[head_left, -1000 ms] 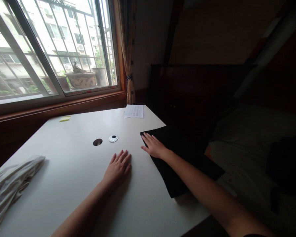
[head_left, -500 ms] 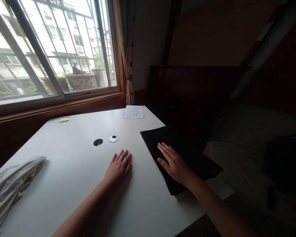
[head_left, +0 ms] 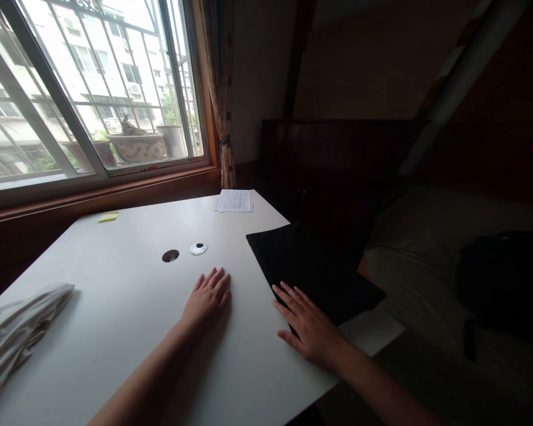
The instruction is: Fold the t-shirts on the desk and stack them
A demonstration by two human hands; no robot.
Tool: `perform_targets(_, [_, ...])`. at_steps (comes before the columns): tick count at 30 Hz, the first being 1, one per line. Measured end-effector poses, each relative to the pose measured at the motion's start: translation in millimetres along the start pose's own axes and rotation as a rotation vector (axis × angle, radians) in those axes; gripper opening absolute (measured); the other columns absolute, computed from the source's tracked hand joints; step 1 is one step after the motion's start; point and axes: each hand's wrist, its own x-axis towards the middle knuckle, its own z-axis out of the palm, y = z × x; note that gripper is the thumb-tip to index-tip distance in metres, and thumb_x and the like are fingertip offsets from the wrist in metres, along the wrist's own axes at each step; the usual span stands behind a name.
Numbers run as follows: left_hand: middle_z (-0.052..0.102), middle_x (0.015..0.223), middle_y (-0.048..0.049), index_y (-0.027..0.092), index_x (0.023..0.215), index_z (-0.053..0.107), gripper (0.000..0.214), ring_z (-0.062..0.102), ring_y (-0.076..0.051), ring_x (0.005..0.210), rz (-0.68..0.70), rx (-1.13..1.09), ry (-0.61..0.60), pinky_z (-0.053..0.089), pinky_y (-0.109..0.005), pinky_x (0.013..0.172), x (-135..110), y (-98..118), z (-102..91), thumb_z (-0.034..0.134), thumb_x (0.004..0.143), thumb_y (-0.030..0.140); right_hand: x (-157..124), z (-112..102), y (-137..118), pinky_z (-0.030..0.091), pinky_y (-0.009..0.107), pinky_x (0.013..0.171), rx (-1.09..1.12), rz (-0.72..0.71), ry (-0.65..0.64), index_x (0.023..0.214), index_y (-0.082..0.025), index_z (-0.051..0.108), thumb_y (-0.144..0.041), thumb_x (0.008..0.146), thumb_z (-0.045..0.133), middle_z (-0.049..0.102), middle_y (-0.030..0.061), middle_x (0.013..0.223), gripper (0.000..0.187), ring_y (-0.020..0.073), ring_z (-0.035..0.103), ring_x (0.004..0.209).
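My left hand (head_left: 206, 299) lies palm down on the white table (head_left: 128, 331), fingers spread a little, holding nothing. Over the near corner of a flat black cloth-like item (head_left: 302, 266) rests my right hand (head_left: 308, 325), its fingers stretched out and thumb apart. The black item lies along the table's right side and reaches past its edge; I cannot tell exactly what it is. Beyond my left hand are a round hole (head_left: 170, 256) in the tabletop and a silvery disc (head_left: 198, 249) with a dark opening.
A crumpled grey cloth (head_left: 31, 322) lies at the left. Yellow sticky notes (head_left: 108, 217) and printed papers (head_left: 234, 200) sit at the far edge. Behind is a barred window (head_left: 115, 89) with a curtain (head_left: 222, 89). At right, a dark bag (head_left: 501, 284) rests on a pale covered surface.
My right hand has slid toward me over the black item, to its near corner. My left hand stays on the table. The whole view has shifted slightly.
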Motion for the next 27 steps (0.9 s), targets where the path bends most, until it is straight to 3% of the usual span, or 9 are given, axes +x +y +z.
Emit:
perform_targets(3, [0.038,0.163,-0.0087,0.023,0.154,0.045,0.052,0.028,-0.028,0.154,0.002,-0.006,0.004,0.023,-0.054,0.125,0,0,-0.1,0.039,0.105,0.040,6,-17,8,0.025,0.054,0.126,0.109,0.020,-0.027,0.159,-0.035,0.035,-0.046,0.103,0.048,0.029,0.0009,0.166,0.059,0.0271,0.028,0.153])
perform_targets(6, [0.038,0.163,-0.0085,0.024,0.153,0.046,0.051,0.028,-0.028,0.154,0.004,-0.004,0.011,0.023,-0.054,0.126,0,-1,0.9,0.039,0.105,0.039,22,-28,35,0.023,0.053,0.126,0.155,0.133,0.045,0.161,-0.034,0.031,-0.046,0.106,0.038,0.028,0.0020,0.167,0.056,0.0247,0.029,0.153])
perform_targets(10, [0.038,0.163,-0.0079,0.023,0.153,0.046,0.052,0.028,-0.028,0.154,-0.002,0.000,-0.001,0.023,-0.053,0.126,0,-1,1.6,0.039,0.105,0.040,46,-23,101,0.021,0.054,0.126,0.117,0.354,0.019,0.161,-0.029,0.033,-0.056,0.104,0.031,0.027,0.0050,0.167,0.062,0.0253,0.024,0.154])
perform_targets(14, [0.038,0.163,-0.0069,0.024,0.154,0.046,0.052,0.028,-0.028,0.154,-0.002,0.000,0.000,0.022,-0.053,0.126,0,-2,1.7,0.039,0.105,0.041,56,-18,171,0.014,0.053,0.126,0.012,0.564,-0.028,0.154,-0.024,0.046,-0.057,0.100,0.033,0.034,0.0073,0.164,0.065,0.0276,0.025,0.154])
perform_targets(18, [0.038,0.164,-0.0068,0.024,0.155,0.044,0.053,0.027,-0.028,0.154,0.008,-0.006,0.002,0.021,-0.054,0.126,0,-4,3.9,0.037,0.105,0.042,49,-34,218,0.024,0.060,0.122,0.010,0.798,-0.053,0.143,-0.022,0.060,-0.056,0.097,0.038,0.045,0.0136,0.158,0.062,0.0362,0.036,0.149])
perform_targets(22, [0.038,0.164,-0.0065,0.025,0.154,0.045,0.053,0.027,-0.028,0.154,0.008,-0.012,0.005,0.021,-0.054,0.126,0,-6,6.4,0.037,0.105,0.042,40,-42,216,0.022,0.061,0.123,-0.029,0.786,0.006,0.146,-0.021,0.057,-0.054,0.099,0.036,0.038,0.0133,0.162,0.061,0.0357,0.031,0.151])
perform_targets(25, [0.038,0.164,-0.0064,0.025,0.154,0.044,0.053,0.027,-0.028,0.154,0.011,-0.017,0.005,0.021,-0.053,0.126,1,-5,5.5,0.037,0.105,0.043,33,-30,176,0.017,0.057,0.126,-0.082,0.571,0.106,0.153,-0.022,0.047,-0.051,0.103,0.030,0.033,0.0093,0.165,0.061,0.0294,0.026,0.154])
perform_targets(27, [0.037,0.164,-0.0067,0.025,0.154,0.044,0.052,0.027,-0.028,0.155,0.004,-0.024,0.000,0.020,-0.054,0.126,1,-4,3.4,0.037,0.105,0.042,28,-18,140,0.020,0.053,0.126,-0.065,0.387,0.092,0.158,-0.023,0.039,-0.052,0.104,0.032,0.032,0.0077,0.165,0.062,0.0261,0.027,0.154])
